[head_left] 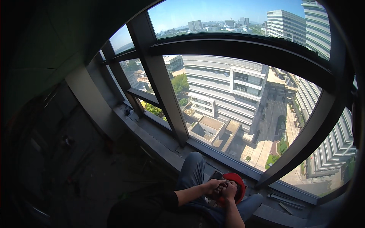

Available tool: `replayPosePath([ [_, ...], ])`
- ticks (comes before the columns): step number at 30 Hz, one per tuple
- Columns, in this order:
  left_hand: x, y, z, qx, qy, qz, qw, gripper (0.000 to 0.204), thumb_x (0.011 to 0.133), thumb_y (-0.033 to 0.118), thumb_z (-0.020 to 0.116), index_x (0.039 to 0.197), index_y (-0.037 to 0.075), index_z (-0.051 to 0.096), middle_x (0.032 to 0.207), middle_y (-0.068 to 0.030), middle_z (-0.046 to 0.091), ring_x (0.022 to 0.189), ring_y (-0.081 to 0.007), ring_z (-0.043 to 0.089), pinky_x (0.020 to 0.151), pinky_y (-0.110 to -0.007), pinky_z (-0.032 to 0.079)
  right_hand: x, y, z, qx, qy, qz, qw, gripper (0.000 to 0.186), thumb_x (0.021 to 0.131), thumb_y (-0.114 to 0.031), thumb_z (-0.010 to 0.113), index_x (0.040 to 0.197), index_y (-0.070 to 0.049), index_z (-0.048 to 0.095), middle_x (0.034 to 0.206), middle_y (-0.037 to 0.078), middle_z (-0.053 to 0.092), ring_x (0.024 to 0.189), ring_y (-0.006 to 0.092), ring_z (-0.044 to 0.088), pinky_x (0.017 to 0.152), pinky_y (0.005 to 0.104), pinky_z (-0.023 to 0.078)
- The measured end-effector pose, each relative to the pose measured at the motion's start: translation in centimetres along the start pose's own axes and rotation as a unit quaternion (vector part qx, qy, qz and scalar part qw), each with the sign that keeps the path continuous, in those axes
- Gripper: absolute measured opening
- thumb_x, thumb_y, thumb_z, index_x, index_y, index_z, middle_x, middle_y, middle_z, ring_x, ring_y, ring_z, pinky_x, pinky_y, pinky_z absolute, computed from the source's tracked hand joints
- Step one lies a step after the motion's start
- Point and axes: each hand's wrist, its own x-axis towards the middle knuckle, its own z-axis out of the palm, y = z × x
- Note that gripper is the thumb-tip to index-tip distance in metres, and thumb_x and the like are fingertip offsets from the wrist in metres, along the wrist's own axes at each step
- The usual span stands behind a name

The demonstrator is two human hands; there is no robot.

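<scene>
My left hand (pixel 214 186) and my right hand (pixel 229 190) are close together over my lap, fingers curled around a small dark item between them that is too small to make out. Behind and partly under my hands is a red hard hat (pixel 237 178), with something dark beside it on the left, partly hidden by my hands. My bent legs (pixel 192 167) in jeans lie either side of it.
A concrete sill (pixel 159 148) runs beneath tall framed windows (pixel 169 114), with buildings outside. Metal strips (pixel 285 201) lie on the sill to my right; small items (pixel 127 111) sit farther left. Scattered objects lie on the dim floor (pixel 83 152) at the left, beside a column (pixel 87 98).
</scene>
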Motion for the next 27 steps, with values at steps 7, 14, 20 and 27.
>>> replayPosePath([
  [7, 0.7, -0.6, 0.0, -0.011, 0.001, 0.013, 1.000, 0.028, 0.110, 0.017, 0.039, 0.104, 0.006, 0.064, 0.074, -0.0033, 0.053, 0.062, -0.0105, 0.042, 0.055, -0.026, 0.036, 0.3, 0.3, 0.4, 0.013, 0.003, -0.005, 1.000, 0.025, 0.078, -0.014, 0.071, 0.099, -0.001, 0.076, 0.108, 0.017, 0.066, 0.096, 0.0349, 0.062, 0.086, 0.0420, 0.051],
  [14, 0.3, -0.8, 1.0, -0.011, 0.036, 0.018, 0.999, 0.024, 0.110, 0.013, 0.037, 0.112, 0.005, 0.060, 0.079, -0.0027, 0.055, 0.061, -0.0111, 0.042, 0.054, -0.026, 0.036, 0.1, 0.6, 0.4, 0.023, 0.006, -0.018, 1.000, 0.026, 0.077, -0.015, 0.072, 0.099, -0.001, 0.076, 0.107, 0.017, 0.066, 0.094, 0.0349, 0.063, 0.084, 0.0415, 0.052],
  [20, 1.5, -1.5, -0.7, -0.041, -0.024, 0.016, 0.999, 0.026, 0.108, 0.014, 0.039, 0.106, 0.005, 0.064, 0.077, -0.0026, 0.056, 0.063, -0.0109, 0.045, 0.057, -0.026, 0.037, 0.2, 0.5, 0.1, 0.039, 0.001, -0.021, 0.999, 0.025, 0.076, -0.013, 0.073, 0.098, -0.001, 0.076, 0.106, 0.018, 0.067, 0.092, 0.0351, 0.064, 0.083, 0.0412, 0.053],
  [27, 0.7, -1.0, -0.1, 0.011, 0.025, 0.002, 1.000, 0.025, 0.107, 0.020, 0.047, 0.096, 0.007, 0.066, 0.076, -0.0029, 0.057, 0.061, -0.0110, 0.044, 0.056, -0.025, 0.035, 0.3, 1.2, 1.1, 0.039, 0.009, -0.010, 0.999, 0.024, 0.075, -0.012, 0.073, 0.097, -0.001, 0.076, 0.106, 0.018, 0.067, 0.092, 0.0354, 0.064, 0.084, 0.0416, 0.053],
])
